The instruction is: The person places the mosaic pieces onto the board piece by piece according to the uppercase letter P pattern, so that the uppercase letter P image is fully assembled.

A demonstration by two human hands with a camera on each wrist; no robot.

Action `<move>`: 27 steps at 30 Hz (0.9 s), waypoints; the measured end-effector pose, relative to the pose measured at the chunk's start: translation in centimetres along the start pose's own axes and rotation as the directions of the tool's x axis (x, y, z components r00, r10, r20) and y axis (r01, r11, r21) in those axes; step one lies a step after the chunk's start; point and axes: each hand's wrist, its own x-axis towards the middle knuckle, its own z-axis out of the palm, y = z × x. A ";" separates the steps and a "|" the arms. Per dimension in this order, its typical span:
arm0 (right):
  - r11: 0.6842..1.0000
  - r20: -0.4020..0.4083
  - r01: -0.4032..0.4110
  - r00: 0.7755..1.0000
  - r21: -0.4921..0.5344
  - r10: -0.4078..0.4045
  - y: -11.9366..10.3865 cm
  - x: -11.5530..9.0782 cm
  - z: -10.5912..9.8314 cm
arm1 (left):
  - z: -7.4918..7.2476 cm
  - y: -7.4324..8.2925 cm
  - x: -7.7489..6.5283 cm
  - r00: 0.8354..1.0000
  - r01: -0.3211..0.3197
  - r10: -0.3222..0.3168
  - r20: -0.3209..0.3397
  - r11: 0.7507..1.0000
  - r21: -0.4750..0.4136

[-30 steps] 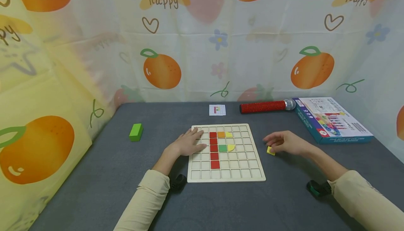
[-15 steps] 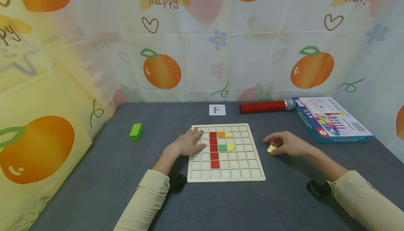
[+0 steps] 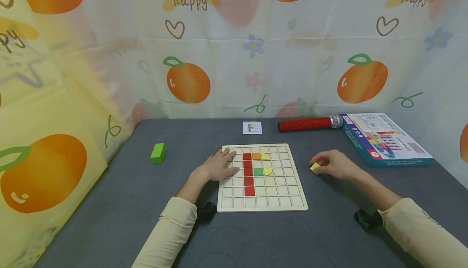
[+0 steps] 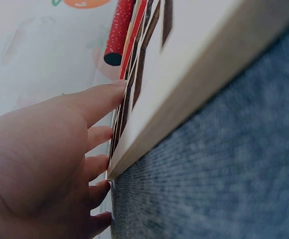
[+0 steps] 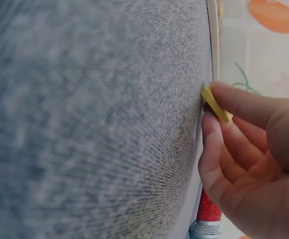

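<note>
A cream grid board [image 3: 278,201] lies mid-table. My left hand [image 3: 218,166] rests on its left side with fingers spread; in the left wrist view the left hand [image 4: 45,149] has its fingertips along the board's edge [image 4: 199,94]. In the grid sit a column of red squares [image 3: 248,172], an orange square [image 3: 256,156], a green square [image 3: 258,172] and two yellow pieces, one rounded [image 3: 268,171]. Right of the board, my right hand [image 3: 334,164] pinches a small yellow tile [image 3: 315,166] between thumb and fingers. The right wrist view shows that tile [image 5: 215,105] tilted, close by the cloth.
A green block [image 3: 158,153] stands at the left. Behind the board lie a small printed grid card [image 3: 252,127] and a red glittery microphone [image 3: 305,124]. A flat game box [image 3: 387,140] occupies the back right, beyond my right hand. A fruit-print curtain [image 3: 226,64] closes off the back.
The right-hand fingers have closed in around the yellow tile and turned it, shifting slightly away from me. My left hand and the board have stayed put.
</note>
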 end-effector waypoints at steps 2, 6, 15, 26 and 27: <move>0.999 -0.021 -0.041 0.999 0.010 0.041 0.0 0.1 0.0 | 0.0 0.0 0.0 1.000 0.001 -0.001 -0.002 1.000 0.000; 0.992 -0.027 -0.098 0.995 0.084 0.101 0.2 0.2 -0.1 | -0.1 0.1 0.0 1.000 0.000 0.000 -0.001 1.000 0.004; 0.954 0.006 -0.137 0.990 0.266 0.140 -0.2 0.5 -0.1 | 0.0 0.0 0.1 1.000 -0.001 0.001 -0.005 1.000 0.007; 0.909 0.044 -0.142 0.990 0.393 0.136 -1.0 1.1 0.6 | 0.1 -0.1 0.0 1.000 -0.001 0.001 -0.007 1.000 0.000; 0.906 0.048 -0.141 0.990 0.398 0.133 -1.1 1.2 0.7 | 0.1 0.0 0.0 1.000 -0.002 0.002 -0.007 1.000 -0.001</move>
